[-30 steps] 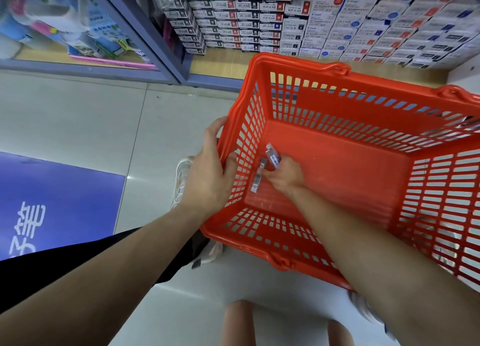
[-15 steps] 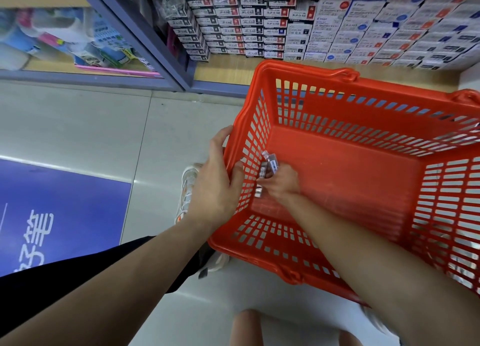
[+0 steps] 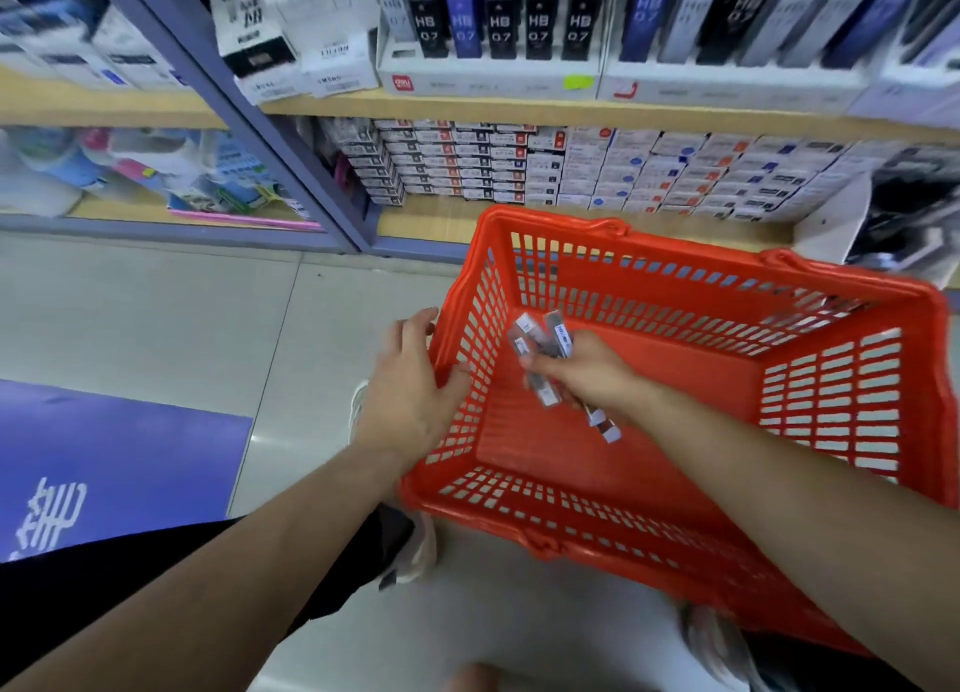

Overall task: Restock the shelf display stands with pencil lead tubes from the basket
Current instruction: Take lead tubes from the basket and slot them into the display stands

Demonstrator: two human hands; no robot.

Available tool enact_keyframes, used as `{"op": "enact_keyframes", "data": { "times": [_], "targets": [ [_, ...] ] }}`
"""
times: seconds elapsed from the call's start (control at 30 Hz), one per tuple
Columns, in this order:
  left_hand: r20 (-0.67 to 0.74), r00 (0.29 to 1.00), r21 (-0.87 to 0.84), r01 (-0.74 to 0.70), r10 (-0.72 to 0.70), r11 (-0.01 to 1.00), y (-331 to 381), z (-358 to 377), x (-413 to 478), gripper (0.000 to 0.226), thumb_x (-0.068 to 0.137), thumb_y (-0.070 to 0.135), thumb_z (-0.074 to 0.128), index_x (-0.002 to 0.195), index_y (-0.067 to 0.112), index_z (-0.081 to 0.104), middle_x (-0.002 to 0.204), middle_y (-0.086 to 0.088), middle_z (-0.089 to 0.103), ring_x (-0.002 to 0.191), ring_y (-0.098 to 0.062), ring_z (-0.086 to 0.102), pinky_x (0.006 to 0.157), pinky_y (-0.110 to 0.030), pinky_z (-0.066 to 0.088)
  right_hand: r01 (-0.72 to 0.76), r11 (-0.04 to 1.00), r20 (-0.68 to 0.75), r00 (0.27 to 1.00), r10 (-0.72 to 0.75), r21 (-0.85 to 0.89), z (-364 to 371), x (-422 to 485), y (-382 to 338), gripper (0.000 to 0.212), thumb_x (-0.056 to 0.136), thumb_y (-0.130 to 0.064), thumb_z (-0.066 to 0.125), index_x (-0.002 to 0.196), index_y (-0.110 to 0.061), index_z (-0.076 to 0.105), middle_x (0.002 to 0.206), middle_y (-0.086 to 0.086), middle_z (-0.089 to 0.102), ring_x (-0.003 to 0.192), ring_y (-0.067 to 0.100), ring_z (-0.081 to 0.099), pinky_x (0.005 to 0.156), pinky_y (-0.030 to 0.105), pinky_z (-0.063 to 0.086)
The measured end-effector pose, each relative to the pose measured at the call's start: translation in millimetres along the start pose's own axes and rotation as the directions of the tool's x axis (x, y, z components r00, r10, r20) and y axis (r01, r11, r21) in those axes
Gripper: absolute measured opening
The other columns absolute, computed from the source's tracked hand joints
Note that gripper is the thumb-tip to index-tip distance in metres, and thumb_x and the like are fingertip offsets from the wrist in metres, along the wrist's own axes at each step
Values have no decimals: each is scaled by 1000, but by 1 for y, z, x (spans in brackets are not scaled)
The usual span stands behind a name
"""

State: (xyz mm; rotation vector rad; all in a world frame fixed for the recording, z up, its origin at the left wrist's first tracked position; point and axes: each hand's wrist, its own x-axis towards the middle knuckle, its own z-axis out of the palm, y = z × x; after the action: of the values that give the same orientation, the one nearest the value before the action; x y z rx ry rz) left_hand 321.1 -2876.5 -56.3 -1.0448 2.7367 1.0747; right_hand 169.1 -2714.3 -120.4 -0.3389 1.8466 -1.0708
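While the left hand (image 3: 410, 395) clasps the left wall of the red basket (image 3: 675, 275), the right hand (image 3: 592, 374) keeps its grip curled round a loose fan of pencil lead tubes (image 3: 545, 343) inside the basket near that wall, long axes slanting upper left to lower right (edges blurred). Display stand (image 3: 488, 75) on the upper shelf (image 3: 467, 106) lies up and ahead of the grip, slightly left; right hand nearer. Open room overhead; the basket's far rim and the lower shelf (image 3: 571, 223) stand between.

Purple floor mat (image 3: 119, 462), stacked boxes (image 3: 467, 161), white shoe (image 3: 422, 546)
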Motion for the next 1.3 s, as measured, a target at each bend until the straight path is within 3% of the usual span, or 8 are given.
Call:
{"op": "enact_keyframes", "data": {
  "times": [0.1, 0.23, 0.3, 0.47, 0.7, 0.83, 0.93, 1.3],
  "targets": [
    [-26, 998, 10, -55, 55, 998, 22, -18, 4, 50, 90, 43, 68, 136, 30, 51, 130, 9, 47, 114, -15, 59, 97, -44, 54, 114, 993, 34, 993, -112, -44, -22, -41, -44, 24, 96, -29, 67, 74, -19, 71, 63, -7, 72, 42, 3, 55, 42, 17, 37],
    [47, 991, -236, -115, 129, 965, 72, -45, 3, 36, 90, 44, 73, 122, 31, 63, 103, 17, 67, 82, 7, 61, 87, -31, 54, 288, 956, 68, 956, -285, -51, -45, -95, -100, 29, 98, -29, 64, 70, -29, 72, 59, -5, 69, 38, 4, 51, 37, 16, 35],
    [62, 983, -392, -134, 172, 910, 102, -62, -5, 29, 87, 48, 72, 110, 32, 64, 88, 13, 69, 70, 3, 62, 73, -32, 52, 337, 937, 82, 940, -331, -91, -53, -121, -127, 26, 97, -34, 65, 74, -26, 73, 63, -1, 70, 40, 9, 50, 37, 19, 36],
    [52, 954, -501, -232, 296, 834, 154, -107, -23, 13, 91, 16, 74, 95, 17, 61, 70, -1, 63, 49, -3, 55, 51, -21, 45, 391, 915, 69, 920, -385, -105, -69, -175, -170, 31, 93, -48, 67, 75, -22, 70, 63, -2, 69, 41, 9, 49, 38, 21, 38],
    [56, 886, -476, -382, 461, 792, 188, -146, -43, 17, 94, 16, 71, 94, 22, 55, 79, 0, 64, 67, -24, 61, 67, -38, 52, 356, 934, -70, 933, -352, 39, -102, -216, -179, 44, 94, -50, 63, 74, -10, 62, 68, 27, 49, 46, 22, 35, 48, 32, 33],
    [66, 880, -480, -386, 470, 788, 198, -134, -47, 22, 87, 13, 78, 83, 20, 58, 79, 8, 66, 63, -11, 62, 61, -23, 49, 385, 920, -147, 916, -373, 68, -121, -220, -179, 17, 92, -27, 72, 86, -14, 63, 57, 1, 50, 46, 14, 35, 43, 28, 35],
    [60, 908, -521, -327, 415, 789, 203, -119, -46, 19, 85, 14, 81, 77, 14, 64, 71, 1, 69, 56, -12, 62, 58, -22, 50, 363, 929, -218, 914, -342, 65, -130, -214, -175, 12, 88, -20, 77, 96, -20, 68, 50, -2, 38, 44, 14, 34, 42, 27, 35],
    [205, 890, -573, -228, 407, 787, 229, -74, -18, 43, 81, 9, 83, 112, 25, 59, 90, 0, 74, 70, -14, 68, 65, -31, 55, 435, 892, -305, 872, -384, 120, -146, -181, -185, 13, 88, -19, 78, 92, -22, 66, 51, -1, 45, 43, 16, 34, 41, 26, 34]
  ]
}}
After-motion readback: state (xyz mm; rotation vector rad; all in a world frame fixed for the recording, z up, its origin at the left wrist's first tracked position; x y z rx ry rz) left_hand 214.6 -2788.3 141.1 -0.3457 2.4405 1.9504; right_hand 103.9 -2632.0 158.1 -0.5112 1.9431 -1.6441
